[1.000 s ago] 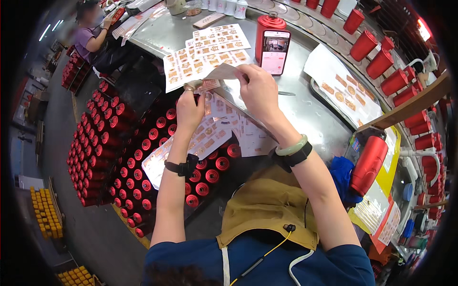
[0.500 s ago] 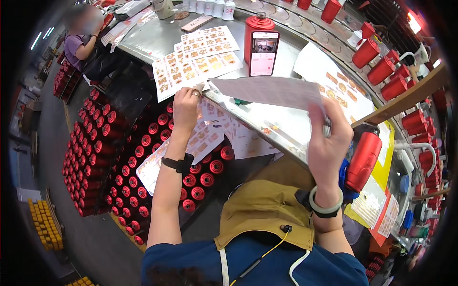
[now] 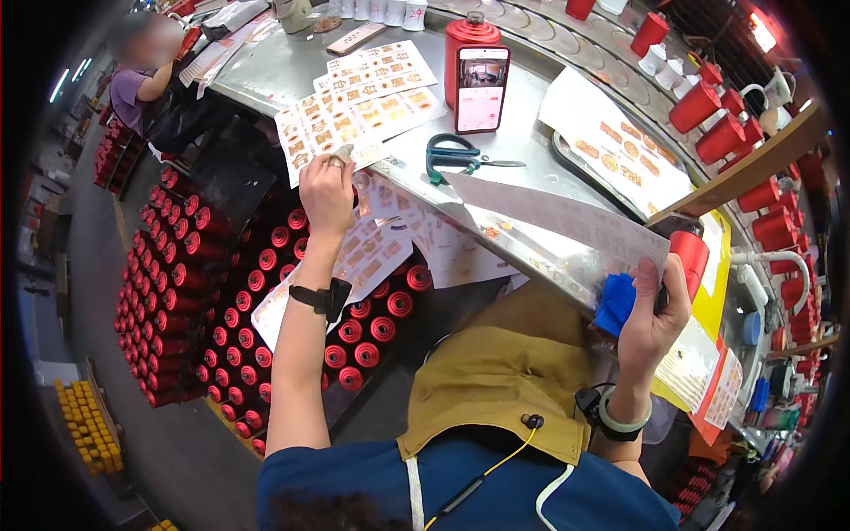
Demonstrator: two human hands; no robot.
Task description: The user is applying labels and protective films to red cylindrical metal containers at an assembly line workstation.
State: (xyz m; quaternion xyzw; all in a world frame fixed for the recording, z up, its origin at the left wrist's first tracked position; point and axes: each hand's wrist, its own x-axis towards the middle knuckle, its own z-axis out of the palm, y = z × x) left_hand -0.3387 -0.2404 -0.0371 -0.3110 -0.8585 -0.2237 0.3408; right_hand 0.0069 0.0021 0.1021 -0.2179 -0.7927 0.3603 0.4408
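Note:
My right hand (image 3: 653, 310) grips one corner of a thin white sheet (image 3: 560, 215), held tilted above the table edge, with faint printing on the side that shows. My left hand (image 3: 326, 193) is at the near edge of overlapping sticker sheets (image 3: 332, 124) with gold and red designs. Its fingertips are pinched together by a small pale piece, and whether they grip it cannot be made out. Scissors (image 3: 460, 157) with dark green handles lie on the metal table between my hands. Behind my right fingers stands a red canister (image 3: 688, 254), partly hidden.
A phone (image 3: 482, 88) leans on a red canister (image 3: 469, 44). Another sticker sheet (image 3: 611, 142) lies on a tray at the right. Rows of red canisters (image 3: 266, 292) stand below the table, with loose sheets (image 3: 372, 257) over some. A person (image 3: 146, 88) sits at far left.
My right hand has moved right and down with the sheet, uncovering the scissors and the tray edge. My left hand has shifted slightly left and down along the sticker sheets.

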